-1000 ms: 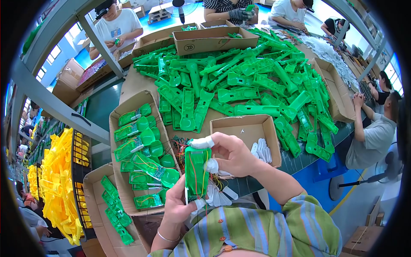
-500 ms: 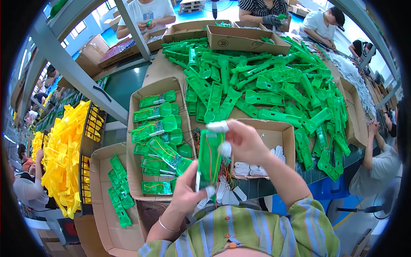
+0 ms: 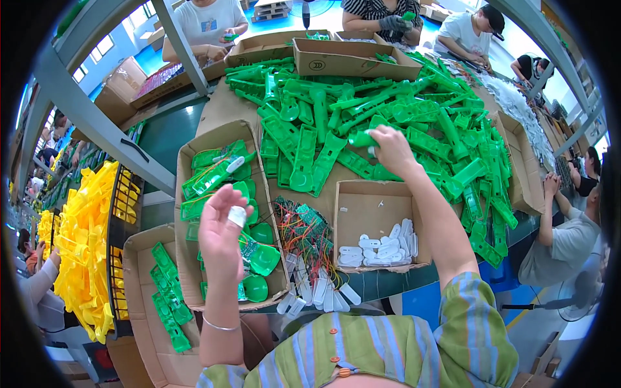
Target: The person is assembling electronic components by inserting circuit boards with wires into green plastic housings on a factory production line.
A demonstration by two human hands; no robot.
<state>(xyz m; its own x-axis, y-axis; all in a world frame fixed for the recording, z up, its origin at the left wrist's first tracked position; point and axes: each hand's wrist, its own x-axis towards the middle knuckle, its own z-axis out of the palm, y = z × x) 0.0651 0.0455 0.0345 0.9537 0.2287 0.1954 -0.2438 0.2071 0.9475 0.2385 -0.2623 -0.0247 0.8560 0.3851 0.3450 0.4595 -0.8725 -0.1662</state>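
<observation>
Green shell (image 3: pixel 362 138) being clamped in my right hand (image 3: pixel 391 147) fingers over pile | left hand (image 3: pixel 223 231) pinching white piece (image 3: pixel 237 215) above box (image 3: pixel 185 155), keeping it ready.

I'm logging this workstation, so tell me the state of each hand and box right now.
left hand: raised, pinching a small white piece
right hand: reaching out, gripping a green part on the pile
small box: open, partly filled with white pieces
left box: open, holding assembled green items

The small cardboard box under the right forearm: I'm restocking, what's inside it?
The small cardboard box holds flat white plastic pieces heaped along its near side; the far half is bare cardboard. The right forearm covers its right edge.
</observation>
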